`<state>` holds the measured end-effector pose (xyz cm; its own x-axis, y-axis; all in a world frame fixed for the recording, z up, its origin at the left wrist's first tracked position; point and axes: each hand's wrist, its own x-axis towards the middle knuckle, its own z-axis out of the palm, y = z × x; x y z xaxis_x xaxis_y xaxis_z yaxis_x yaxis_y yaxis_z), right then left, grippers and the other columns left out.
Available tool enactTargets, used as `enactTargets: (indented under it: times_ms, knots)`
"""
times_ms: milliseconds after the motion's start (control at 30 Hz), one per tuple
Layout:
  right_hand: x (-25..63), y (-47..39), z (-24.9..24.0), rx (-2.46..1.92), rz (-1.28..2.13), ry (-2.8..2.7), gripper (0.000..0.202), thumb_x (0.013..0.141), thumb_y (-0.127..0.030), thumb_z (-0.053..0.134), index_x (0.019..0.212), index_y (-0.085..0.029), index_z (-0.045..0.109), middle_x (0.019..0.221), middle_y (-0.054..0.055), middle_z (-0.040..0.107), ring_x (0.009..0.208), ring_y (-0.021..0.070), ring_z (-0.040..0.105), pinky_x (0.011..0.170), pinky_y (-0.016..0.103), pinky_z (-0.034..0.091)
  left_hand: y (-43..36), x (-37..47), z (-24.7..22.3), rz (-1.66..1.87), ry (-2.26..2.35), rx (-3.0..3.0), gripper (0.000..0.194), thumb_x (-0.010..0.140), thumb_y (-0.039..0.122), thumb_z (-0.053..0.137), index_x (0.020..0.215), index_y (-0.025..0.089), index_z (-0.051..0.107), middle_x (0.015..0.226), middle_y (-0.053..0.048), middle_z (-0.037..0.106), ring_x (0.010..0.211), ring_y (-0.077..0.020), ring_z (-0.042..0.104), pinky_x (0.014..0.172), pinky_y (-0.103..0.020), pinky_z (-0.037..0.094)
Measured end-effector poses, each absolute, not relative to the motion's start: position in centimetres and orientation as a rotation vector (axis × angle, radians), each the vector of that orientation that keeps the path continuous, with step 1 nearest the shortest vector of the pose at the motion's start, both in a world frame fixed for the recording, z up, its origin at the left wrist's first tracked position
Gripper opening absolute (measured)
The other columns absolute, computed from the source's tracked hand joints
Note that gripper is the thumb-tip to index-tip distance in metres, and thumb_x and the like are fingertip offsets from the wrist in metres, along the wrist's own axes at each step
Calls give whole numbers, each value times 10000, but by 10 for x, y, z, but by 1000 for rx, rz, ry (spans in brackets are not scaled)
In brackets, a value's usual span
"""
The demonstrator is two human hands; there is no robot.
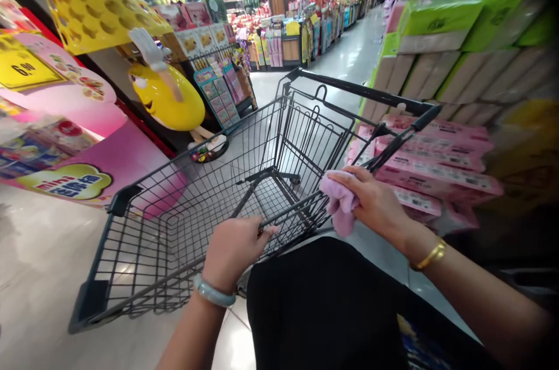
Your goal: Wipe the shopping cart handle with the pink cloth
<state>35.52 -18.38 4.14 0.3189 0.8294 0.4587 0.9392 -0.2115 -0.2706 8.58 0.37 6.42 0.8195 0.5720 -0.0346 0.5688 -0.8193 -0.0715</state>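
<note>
A dark wire shopping cart stands sideways right in front of me, its handle bar toward the far right. My left hand is wrapped over the near top rim of the basket, fingers curled to the inner side. In my right hand is a crumpled pink-purple cloth, pressed against the same rim nearer the handle end. Part of the cloth hangs below the fingers. Through the wire mesh the lower frame and the floor show.
On the right rise stacked green tissue packs and pink packages, close to the handle. A pink display stand and a yellow cartoon figure stand at left. A tiled aisle runs back between shelves.
</note>
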Motion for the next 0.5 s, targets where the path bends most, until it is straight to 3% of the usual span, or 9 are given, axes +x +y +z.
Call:
enactTargets:
  times_ms: [267,500]
  knots:
    - [353,-203,44,-2031,-215,-1560,593,864,-136,622,1434,-295,593,1372,106,670,1135,283,726,878,405,650,7,76,56,109,-807,-2943,595,1047,672,364,737,225,607,625,-44,647,582,-217,608,552,-332,160]
    - [345,-217,32,-2058,-188,-1498,633,850,-154,675,1440,-371,604,1379,96,680,1194,315,711,943,468,656,10,71,56,221,-909,-2997,621,986,756,399,748,238,644,664,-57,678,634,-231,633,544,-311,271]
